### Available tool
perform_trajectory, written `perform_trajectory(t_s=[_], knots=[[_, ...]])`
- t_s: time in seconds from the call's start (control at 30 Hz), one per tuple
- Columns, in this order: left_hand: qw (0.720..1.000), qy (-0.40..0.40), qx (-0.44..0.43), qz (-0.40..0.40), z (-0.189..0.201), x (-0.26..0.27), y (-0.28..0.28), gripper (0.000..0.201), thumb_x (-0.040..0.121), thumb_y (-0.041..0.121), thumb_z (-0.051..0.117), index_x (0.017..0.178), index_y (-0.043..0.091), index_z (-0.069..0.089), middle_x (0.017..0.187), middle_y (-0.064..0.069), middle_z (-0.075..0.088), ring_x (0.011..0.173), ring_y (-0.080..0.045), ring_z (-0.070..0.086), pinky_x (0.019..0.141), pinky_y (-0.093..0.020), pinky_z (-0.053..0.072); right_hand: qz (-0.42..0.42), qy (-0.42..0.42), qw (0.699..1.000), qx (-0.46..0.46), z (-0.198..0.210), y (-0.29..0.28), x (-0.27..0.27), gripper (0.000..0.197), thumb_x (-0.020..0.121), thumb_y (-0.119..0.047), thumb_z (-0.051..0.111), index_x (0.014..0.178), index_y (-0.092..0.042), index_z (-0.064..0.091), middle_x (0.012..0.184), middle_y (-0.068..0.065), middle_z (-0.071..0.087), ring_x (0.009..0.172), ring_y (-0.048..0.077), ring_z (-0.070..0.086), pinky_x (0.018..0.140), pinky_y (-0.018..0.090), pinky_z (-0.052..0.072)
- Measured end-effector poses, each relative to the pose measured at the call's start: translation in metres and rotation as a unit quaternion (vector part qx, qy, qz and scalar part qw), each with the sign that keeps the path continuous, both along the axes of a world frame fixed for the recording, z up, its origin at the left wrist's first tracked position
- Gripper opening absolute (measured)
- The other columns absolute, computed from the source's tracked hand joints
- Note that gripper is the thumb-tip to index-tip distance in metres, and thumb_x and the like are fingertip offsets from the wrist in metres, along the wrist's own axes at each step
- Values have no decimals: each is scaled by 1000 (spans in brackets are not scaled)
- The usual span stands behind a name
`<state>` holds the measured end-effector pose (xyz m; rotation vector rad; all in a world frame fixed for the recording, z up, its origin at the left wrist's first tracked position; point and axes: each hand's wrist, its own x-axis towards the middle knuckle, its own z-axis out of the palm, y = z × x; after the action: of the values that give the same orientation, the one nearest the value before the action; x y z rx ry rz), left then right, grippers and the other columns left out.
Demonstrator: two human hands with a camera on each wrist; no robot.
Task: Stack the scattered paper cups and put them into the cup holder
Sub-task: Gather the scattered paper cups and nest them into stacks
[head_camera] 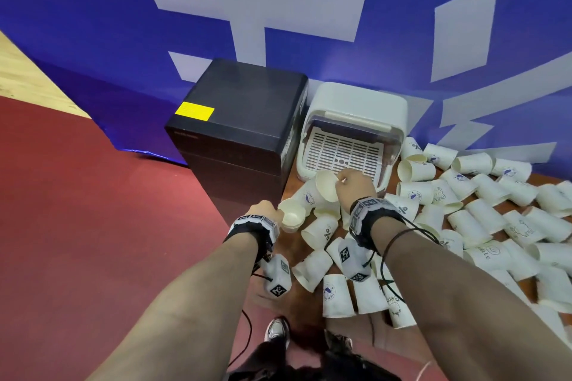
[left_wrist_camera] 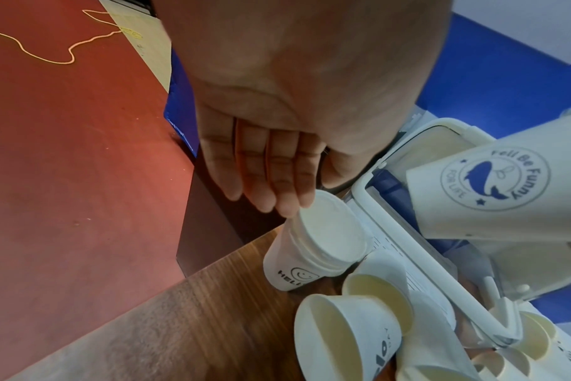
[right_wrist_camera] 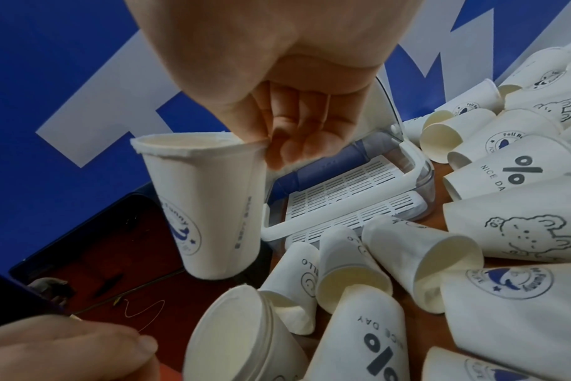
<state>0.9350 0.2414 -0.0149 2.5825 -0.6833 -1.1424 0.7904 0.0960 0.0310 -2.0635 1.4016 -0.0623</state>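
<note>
A blue backdrop with large white characters hangs behind a wooden table that stands on a red floor. On the table, many white paper cups lie scattered on their sides, spreading from the middle out to the right edge of the head view.

The right hand holds one whale-print cup in the air by its rim, the thumb inside the rim and the fingers curled against the outside, so the rim is pinched and slightly bent. The cup hangs mouth up, tilted, just in front of the cup holder.

The left hand is at a short stack of cups near the table's left edge; the top cup's mouth faces up. In the left wrist view the fingers lie straight and together, their tips touching the stack's rim. The thumb is not visible, so whether the hand actually grips the stack cannot be told.

The cup holder, a white box with a slotted tray and a raised clear lid, sits at the back of the table against the backdrop. A black box with a yellow label stands just left of it.
</note>
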Motion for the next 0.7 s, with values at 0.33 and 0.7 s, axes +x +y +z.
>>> perform_trajectory(t_s=[0.33,0.7], knots=[[1000,18,16,8,-7,10,21,28,77,34,49,74,12,65,78,-12,72,73,-32,70,80,-40,58,66,38,997,7,-13,28,27,31,93,-17,52,121,-17,65,117,12,64,103,30,62,90,36,53],[1000,14,12,-8,-5,5,29,31,72,35,47,78,13,69,78,-9,73,74,-29,70,80,-40,58,94,76,993,1,-19,34,20,27,97,-22,43,107,-11,65,93,12,67,78,25,60,68,28,47]])
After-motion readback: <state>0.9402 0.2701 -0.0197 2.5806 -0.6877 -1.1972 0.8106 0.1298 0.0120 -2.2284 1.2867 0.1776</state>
